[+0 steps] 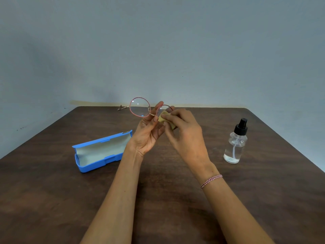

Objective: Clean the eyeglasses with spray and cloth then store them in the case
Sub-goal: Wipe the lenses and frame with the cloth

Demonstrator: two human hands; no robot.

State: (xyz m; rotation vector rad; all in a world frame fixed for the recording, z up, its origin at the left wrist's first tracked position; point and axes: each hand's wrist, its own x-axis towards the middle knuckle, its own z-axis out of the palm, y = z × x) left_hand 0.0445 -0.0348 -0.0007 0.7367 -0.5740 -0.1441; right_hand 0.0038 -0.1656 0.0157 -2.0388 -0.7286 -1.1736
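1. Table [52, 199]: dk brown wood-grain top, matte, w/ faint lighter scuffs. Far corners rounded. Fills lower half of view; far edge meets wall.
2. Wall [158, 41]: plain grey-blue paint, uneven shading, darker twd upper left. A few tiny dark specks ctr-right.
3. Yellowish strip [98, 103]: runs along wall base just above table's far edge, brightest at left end.
4. Dark marks [21, 128]: small cluster low on wall, left of table.
5. Bracelet [211, 181]: thin braided cord, pink & white, round a wrist, right of ctr.
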